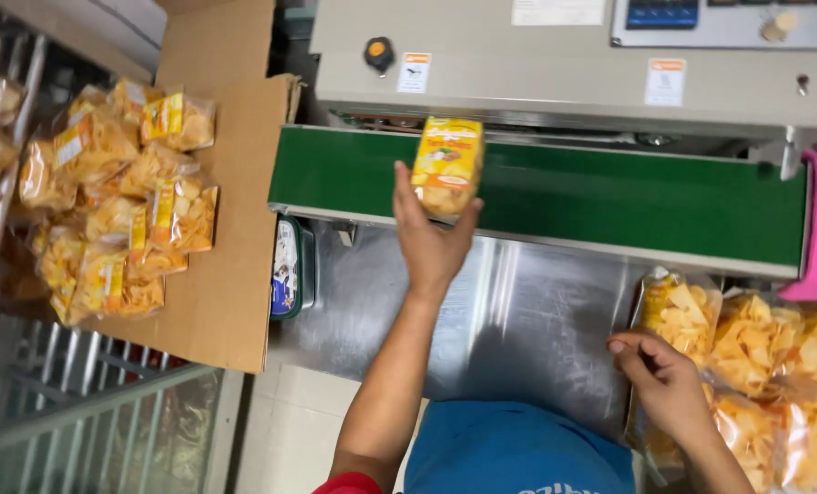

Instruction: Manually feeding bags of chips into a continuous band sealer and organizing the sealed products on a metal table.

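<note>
Nearest the camera, the right hand (666, 382) rests with its fingers curled on a clear bag of yellow chips (678, 316) at the left end of a heap of like bags (774, 384). The fingers are bent over the bag's lower edge, thumb near the forefinger; whether they actually pinch the plastic cannot be told. This bag lies on the steel worktop (518, 320) and has a yellow and orange label strip along its upper left corner. The chips inside are pale gold and wavy.

Farther out, the left hand (430, 240) is raised over the worktop, its fingers closed around the bottom of a second bag of chips (447, 165). That bag stands upright, its yellow printed label facing the camera, the chips showing through the clear lower part. It is held in front of the green conveyor belt (610, 197), with its top edge at the slot of the grey sealing machine (537, 82).

To the left, past the belt's end, an open cardboard box (235, 229) holds a loose pile of sealed chip bags (125, 201).
</note>
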